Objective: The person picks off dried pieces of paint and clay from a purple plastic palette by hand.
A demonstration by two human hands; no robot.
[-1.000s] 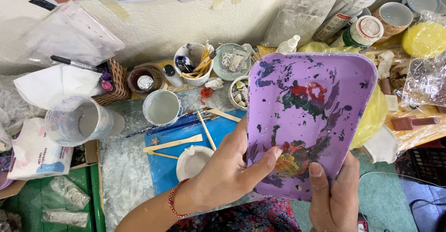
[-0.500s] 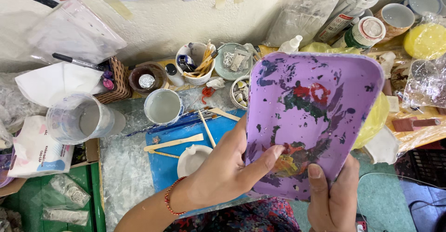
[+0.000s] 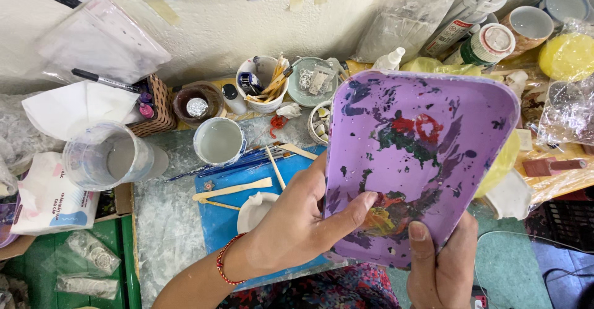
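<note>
Above the tabletop (image 3: pixel 167 235): 1 purple tray (image 3: pixel 427 160), paint-smeared, likely light, stiff, slick; left hand (image 3: pixel 297 222) and right hand (image 3: pixel 442 266) each clamped on its near edge.

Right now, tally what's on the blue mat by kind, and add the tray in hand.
Flat wooden sticks: 3
Small white dish: 1
Purple tray, gripped by left hand and right hand: 1
Total: 5

Clear measuring cup (image 3: pixel 106 155), wicker basket (image 3: pixel 158 106), wooden sticks (image 3: pixel 232 189), yellow sponge (image 3: pixel 566 55).
</note>
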